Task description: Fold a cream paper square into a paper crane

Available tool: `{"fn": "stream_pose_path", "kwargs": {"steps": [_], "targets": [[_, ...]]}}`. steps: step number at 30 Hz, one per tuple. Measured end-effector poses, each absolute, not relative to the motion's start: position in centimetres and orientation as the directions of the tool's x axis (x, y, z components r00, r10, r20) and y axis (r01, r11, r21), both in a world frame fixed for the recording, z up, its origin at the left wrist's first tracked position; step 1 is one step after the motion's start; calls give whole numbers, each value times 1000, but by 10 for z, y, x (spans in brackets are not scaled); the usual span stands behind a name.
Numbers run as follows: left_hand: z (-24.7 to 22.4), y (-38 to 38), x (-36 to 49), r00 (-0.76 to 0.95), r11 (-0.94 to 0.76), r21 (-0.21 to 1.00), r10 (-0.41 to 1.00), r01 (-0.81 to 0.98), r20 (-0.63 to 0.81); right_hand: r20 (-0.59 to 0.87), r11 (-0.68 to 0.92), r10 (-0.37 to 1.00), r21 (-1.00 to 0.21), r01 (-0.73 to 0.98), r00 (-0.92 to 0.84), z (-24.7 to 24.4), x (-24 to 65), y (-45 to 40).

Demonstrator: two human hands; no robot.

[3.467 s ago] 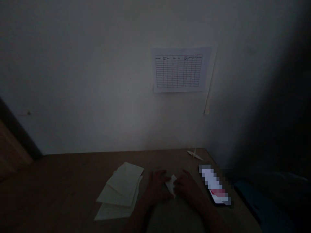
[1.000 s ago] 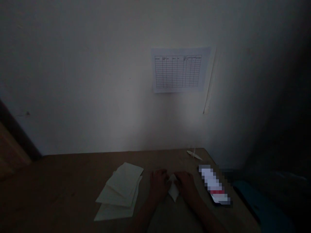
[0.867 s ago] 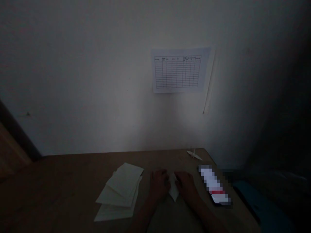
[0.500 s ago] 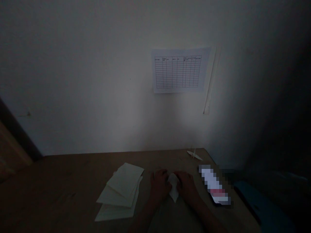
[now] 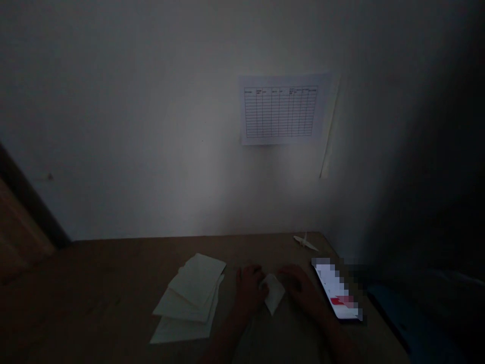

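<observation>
Pretty dim in here, but we can make out a small folded paper (image 5: 274, 296) lying on the table (image 5: 113, 283), a bit right of bottom centre. Our left hand (image 5: 250, 285) has its thumb over the paper's left edge, fingers curled beside it; too dark to tell if that's a proper pinch or just pressing. Our right hand (image 5: 301, 285) looks let go, fingers loosely bent, nothing in it that we can see. It's just beside the paper's right corner, maybe touching, can't tell.

Progress-wise, we'd say this one is partway: it's folded down to a neat kite shape, lying pretty flat. How many folds are left, no idea. One small pointy folded piece (image 5: 304, 242) sits up near the table's far right corner and looks finished to us. The overlapping pale sheets (image 5: 189, 308) at lower left look flat, so nothing obvious done on those.

Phone (image 5: 335, 293) with a lit screen at lower right, printed grid (image 5: 280, 111) on the wall, upper right of centre.
</observation>
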State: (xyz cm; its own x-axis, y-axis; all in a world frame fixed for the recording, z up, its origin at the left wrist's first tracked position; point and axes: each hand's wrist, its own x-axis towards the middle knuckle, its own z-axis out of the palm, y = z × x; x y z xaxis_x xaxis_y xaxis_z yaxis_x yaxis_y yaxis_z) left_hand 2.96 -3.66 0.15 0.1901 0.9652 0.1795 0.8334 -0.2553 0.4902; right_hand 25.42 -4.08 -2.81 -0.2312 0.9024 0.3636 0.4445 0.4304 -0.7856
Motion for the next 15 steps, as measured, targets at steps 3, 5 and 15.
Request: {"fn": "stream_pose_path", "kwargs": {"steps": [3, 5, 15], "targets": [[5, -38, 30, 191, -255, 495, 965, 831, 177, 340, 425, 903, -795, 433, -261, -24, 253, -43], [7, -39, 30, 194, -254, 495, 966, 831, 169, 321, 411, 909, -794, 447, -265, -21, 250, -44], [7, -39, 27, 232, -275, 467, 961, 841, 149, 286, 380, 924, -752, 539, -253, -20, 247, -45]]}}
